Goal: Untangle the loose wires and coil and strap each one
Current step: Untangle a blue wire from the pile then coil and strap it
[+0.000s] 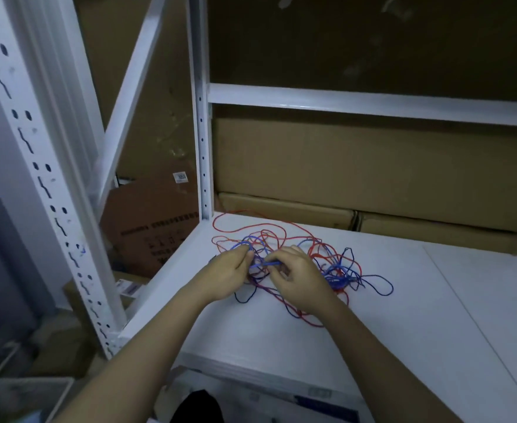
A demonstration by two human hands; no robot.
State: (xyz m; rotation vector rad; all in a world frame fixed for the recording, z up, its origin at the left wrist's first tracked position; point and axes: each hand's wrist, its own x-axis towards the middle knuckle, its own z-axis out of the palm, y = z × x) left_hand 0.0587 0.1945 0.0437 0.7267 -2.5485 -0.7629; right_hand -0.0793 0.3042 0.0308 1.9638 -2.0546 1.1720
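Both bare forearms reach forward from the lower edge of the view and come close together over the white shelf, so that the two hands almost meet above the tangle of wires. The left hand lies with its back turned up and to the left, the wrist a little bent, and its fingers are curled together at the tips; they seem to pinch a blue wire at the near-left part of the tangle. The right hand is held with its back upward, the knuckles raised, and its fingers are curled down and grip the same short stretch of blue wire, which runs straight between the two hands. The fingertips of both hands are just beside each other, not touching as far as I can see. The tangle itself rests on the shelf, under and beyond the fingers: red wire makes wide loops behind the fingers, toward the white upright post, and more blue loops spread to the right of the right fingers. Some red and blue strands pass below the right wrist. Behind the wires, well apart from the fingers, brown cardboard boxes stand.
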